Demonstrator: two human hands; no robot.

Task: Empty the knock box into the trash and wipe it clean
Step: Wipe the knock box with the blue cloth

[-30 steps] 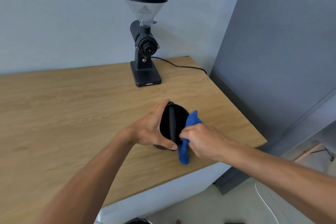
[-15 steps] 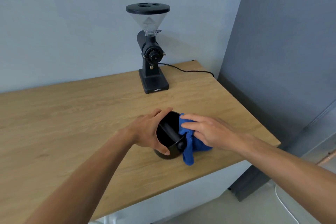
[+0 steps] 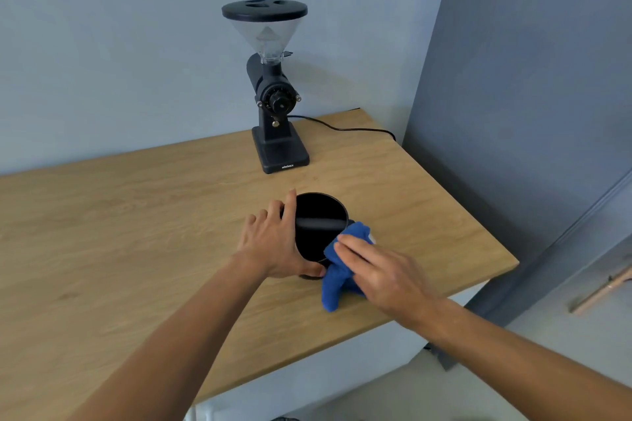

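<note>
Wooden table (image 3: 136, 249) against a pale wall, near its right corner: black knock box (image 3: 319, 225) stands upright, bar across its open mouth, well in front of a black coffee grinder (image 3: 277, 102) whose cord (image 3: 345, 128) trails right along the table. Left hand (image 3: 270, 246) grips the box from its left side, thumb on the near wall, fingers curved round the far side, index finger up at the rim. Right hand (image 3: 386, 275) lies flat, fingers straight and close together, pressing a blue cloth (image 3: 337, 278) against the box's near-right rim; the cloth's lower end rests on the table.
</note>
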